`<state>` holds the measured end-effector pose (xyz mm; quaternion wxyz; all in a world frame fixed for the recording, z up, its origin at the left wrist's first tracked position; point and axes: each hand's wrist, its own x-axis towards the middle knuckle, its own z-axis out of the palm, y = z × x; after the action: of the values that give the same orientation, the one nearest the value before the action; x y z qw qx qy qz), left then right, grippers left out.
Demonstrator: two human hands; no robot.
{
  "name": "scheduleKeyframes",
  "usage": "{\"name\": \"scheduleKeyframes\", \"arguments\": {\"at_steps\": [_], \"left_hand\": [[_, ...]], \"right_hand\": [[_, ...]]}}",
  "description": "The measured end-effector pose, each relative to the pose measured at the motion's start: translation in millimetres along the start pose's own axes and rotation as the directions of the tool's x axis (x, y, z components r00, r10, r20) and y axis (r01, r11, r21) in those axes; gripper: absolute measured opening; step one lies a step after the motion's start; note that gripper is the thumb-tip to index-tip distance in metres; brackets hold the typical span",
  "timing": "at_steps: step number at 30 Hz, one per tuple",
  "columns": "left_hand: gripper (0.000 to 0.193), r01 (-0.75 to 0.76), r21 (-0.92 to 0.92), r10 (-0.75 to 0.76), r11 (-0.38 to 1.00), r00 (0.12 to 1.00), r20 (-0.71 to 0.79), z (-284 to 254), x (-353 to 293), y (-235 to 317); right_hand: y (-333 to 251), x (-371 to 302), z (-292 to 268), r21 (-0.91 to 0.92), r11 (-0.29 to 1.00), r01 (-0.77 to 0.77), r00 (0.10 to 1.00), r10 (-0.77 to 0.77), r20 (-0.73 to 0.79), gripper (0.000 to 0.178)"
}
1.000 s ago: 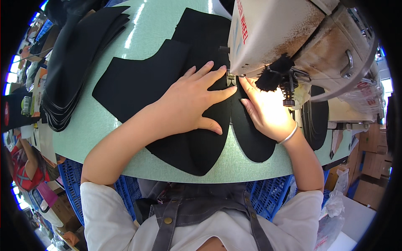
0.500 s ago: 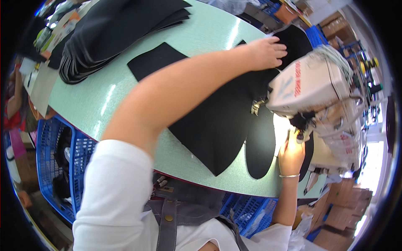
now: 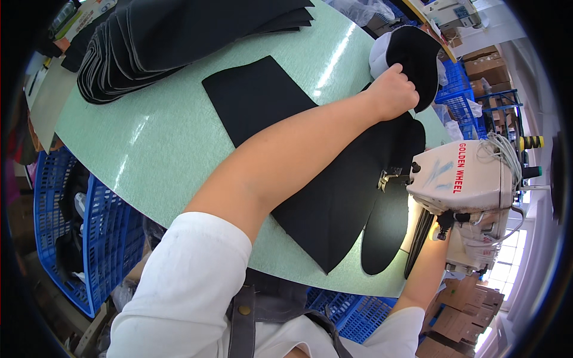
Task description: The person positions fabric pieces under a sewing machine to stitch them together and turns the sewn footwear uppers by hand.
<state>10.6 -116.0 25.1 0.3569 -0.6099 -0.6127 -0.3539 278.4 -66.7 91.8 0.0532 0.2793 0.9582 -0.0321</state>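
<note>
Stretched across the table, my left hand (image 3: pixel 393 94) is closed on the edge of a raised, curled black fabric piece (image 3: pixel 421 56), whose pale grey side shows at its left. Below my left arm lies a large black fabric panel (image 3: pixel 325 215) with rounded lobes, one of them passing beside the presser foot (image 3: pixel 388 178) of a white sewing machine (image 3: pixel 462 173). My right forearm (image 3: pixel 427 277) reaches up behind the machine head, next to several dark layered edges (image 3: pixel 421 238) lit by its lamp. The machine hides the fingers of my right hand.
A tall stack of black cut pieces (image 3: pixel 149 42) lies on the far left of the green table (image 3: pixel 155 179). One blue basket (image 3: pixel 89 238) stands off the left edge, another blue basket (image 3: pixel 352 313) below the front edge. Cardboard boxes (image 3: pixel 462 319) are at the lower right.
My left hand has gone from lying flat on the fabric to gripping it, and the far piece is lifted and curled. My right hand has moved behind the machine head. The view has shifted.
</note>
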Motion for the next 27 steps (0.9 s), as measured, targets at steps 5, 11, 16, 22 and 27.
{"name": "scheduleKeyframes", "arguments": {"at_steps": [5,11,16,22,27], "left_hand": [[0.007,0.025,-0.020,-0.024,0.999,0.999,0.025,-1,2,2],[0.008,0.030,0.020,-0.031,0.999,0.999,0.014,-2,-9,-7],[0.008,0.031,-0.005,-0.032,0.999,0.999,-0.017,-2,-4,-4],[0.009,0.028,-0.013,-0.029,1.000,0.999,-0.043,2,1,0],[0.008,0.031,0.011,-0.031,0.999,0.999,-0.011,2,-7,-5]], "right_hand": [[12,91,-7,0.820,0.572,-0.010,0.995,-0.076,0.065,0.026],[-12,113,-11,0.905,0.415,-0.094,0.990,-0.056,0.129,0.024],[-10,106,-28,0.793,0.592,-0.146,0.985,0.016,0.170,0.025],[26,108,-16,0.809,0.583,-0.079,0.989,-0.054,0.135,0.024],[-5,108,-15,0.854,0.504,-0.127,0.989,-0.003,0.148,0.021]]}}
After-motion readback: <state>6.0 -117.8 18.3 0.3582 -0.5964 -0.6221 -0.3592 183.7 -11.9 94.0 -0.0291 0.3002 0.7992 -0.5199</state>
